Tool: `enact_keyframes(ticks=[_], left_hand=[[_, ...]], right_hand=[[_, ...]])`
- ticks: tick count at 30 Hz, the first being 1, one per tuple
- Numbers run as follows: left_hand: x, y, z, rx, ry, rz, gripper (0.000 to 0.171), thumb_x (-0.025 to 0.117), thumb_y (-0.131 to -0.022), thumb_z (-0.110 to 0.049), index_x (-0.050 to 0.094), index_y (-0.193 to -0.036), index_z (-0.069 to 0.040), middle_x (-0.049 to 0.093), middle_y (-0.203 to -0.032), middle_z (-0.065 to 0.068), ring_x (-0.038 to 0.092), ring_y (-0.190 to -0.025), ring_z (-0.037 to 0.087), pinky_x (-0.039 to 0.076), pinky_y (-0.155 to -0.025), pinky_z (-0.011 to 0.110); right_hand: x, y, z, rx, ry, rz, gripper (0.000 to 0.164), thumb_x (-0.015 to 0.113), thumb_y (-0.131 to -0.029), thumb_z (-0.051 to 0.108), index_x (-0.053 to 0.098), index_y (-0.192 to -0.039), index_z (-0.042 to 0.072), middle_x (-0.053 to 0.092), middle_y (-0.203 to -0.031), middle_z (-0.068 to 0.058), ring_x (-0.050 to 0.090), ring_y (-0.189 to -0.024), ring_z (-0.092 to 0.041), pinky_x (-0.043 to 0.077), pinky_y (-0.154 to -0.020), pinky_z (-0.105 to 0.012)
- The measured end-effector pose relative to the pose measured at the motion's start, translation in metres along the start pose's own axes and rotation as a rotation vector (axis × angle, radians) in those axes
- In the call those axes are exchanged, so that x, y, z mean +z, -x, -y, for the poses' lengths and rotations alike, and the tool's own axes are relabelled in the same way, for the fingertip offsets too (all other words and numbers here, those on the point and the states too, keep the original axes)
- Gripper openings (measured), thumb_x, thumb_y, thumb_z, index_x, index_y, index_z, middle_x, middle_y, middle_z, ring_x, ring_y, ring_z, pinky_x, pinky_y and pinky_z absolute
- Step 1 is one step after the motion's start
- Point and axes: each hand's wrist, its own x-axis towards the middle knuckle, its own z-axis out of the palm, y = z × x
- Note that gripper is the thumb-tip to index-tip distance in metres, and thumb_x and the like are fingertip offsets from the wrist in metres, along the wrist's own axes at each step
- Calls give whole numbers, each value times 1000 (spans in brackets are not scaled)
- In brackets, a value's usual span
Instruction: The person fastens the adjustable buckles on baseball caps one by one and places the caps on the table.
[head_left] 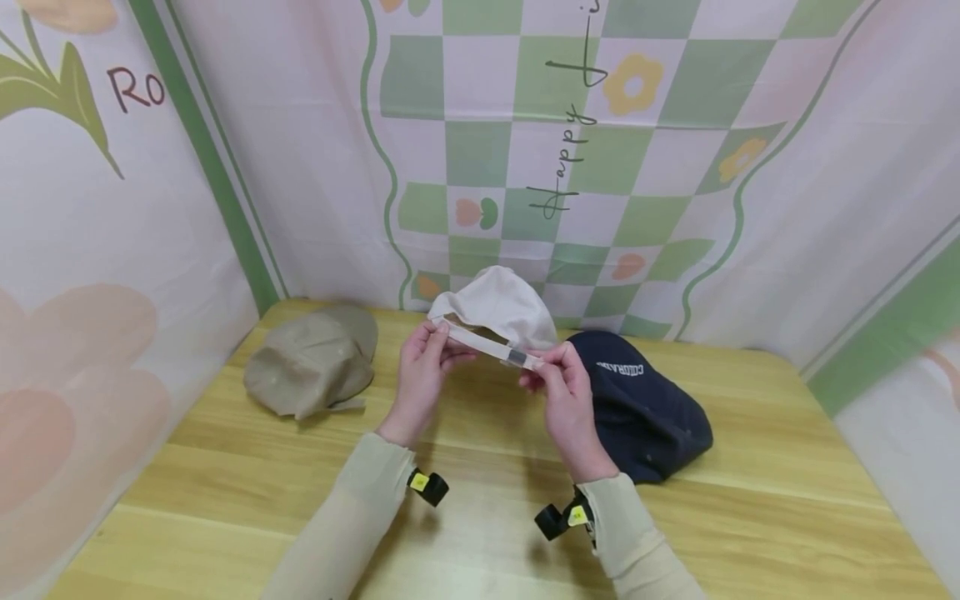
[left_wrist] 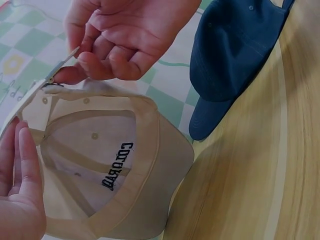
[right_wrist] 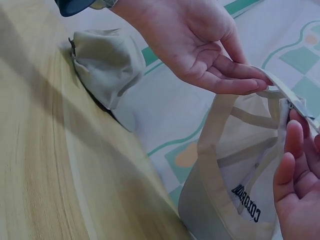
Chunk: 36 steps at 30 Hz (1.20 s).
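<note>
A white baseball cap (head_left: pixel 498 300) is held up by its back strap (head_left: pixel 480 340), the opening towards me. My left hand (head_left: pixel 423 371) pinches the strap's left end between thumb and fingers. At the other end, beside a dark grey patch on the strap, my right hand (head_left: pixel 566 396) pinches it. The strap runs taut between both hands. Inside the crown, dark stitched lettering (left_wrist: pixel 118 167) shows in the left wrist view. In the right wrist view, the cap's brim (right_wrist: pixel 200 207) points down near the table.
A khaki cap (head_left: pixel 311 358) lies on the wooden table (head_left: pixel 247 517) at the left. To the right, close to my right hand, lies a navy cap (head_left: pixel 648 408) with white lettering. Behind the table hangs a patterned cloth (head_left: pixel 480 158). Each wrist carries a small black camera.
</note>
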Motion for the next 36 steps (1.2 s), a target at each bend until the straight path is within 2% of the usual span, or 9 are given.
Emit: enact_keyframes(ticks=[6,11,16,19,23,27,30,32,36], left_hand=[[0,-1,5,2,20,43,23,38,-111,-7,53,-116,9,70,-89,11,71,-79,20,61,-78,37],[1,-1,6,6,10,62,24,38,-111,-7,51,-117,12,70,-89,12,71,-78,20,61,-75,33],[2,-1,4,8,6,67,25,38,-111,-6,50,-118,14,70,-88,12,71,-77,19,61,-74,33],[3,0,3,3,2,65,25,39,-110,-6,50,-118,14,71,-88,12,71,-76,18,61,-74,32],[4,1,3,-2,0,65,23,40,-110,-6,51,-118,13,71,-87,11,70,-75,17,60,-74,32],[5,2,4,-1,3,67,22,41,-110,-6,52,-117,12,70,-87,9,69,-74,16,60,-73,31],[5,3,4,4,10,64,21,41,-110,-6,53,-116,11,70,-86,8,69,-74,15,60,-72,30],[5,3,5,2,16,59,20,42,-110,-6,53,-115,11,70,-87,8,69,-75,15,60,-72,29],[5,2,4,-36,46,43,21,41,-110,-6,51,-116,11,69,-90,7,69,-79,15,59,-73,28]], right_hand=[[1,-2,-1,30,-60,43,7,35,-100,-3,37,-94,-6,60,-80,-18,63,-70,-19,51,-63,-28],[0,-2,-1,52,-81,59,11,34,-102,0,39,-92,0,71,-86,-17,63,-71,-21,51,-64,-28],[0,-2,-1,91,-95,76,9,42,-104,0,42,-95,2,74,-88,-20,65,-72,-20,53,-67,-28],[-1,0,-1,96,-71,85,3,51,-102,-2,48,-102,-2,73,-89,-23,68,-76,-19,55,-70,-29],[-1,0,-3,85,-2,103,13,60,-100,-2,59,-110,-10,74,-93,-18,70,-82,-17,57,-74,-28],[-1,0,-5,93,57,86,16,64,-99,0,66,-111,-10,74,-94,-11,70,-85,-21,57,-75,-29],[-2,0,-6,99,84,69,15,66,-99,2,68,-108,-9,72,-94,-15,68,-86,-25,57,-76,-31],[-2,0,-6,97,90,66,15,66,-99,4,68,-107,-9,71,-94,-18,67,-85,-24,56,-75,-30],[-3,-1,-6,89,94,57,15,67,-99,4,68,-106,-9,71,-90,-15,65,-82,-18,55,-73,-27]])
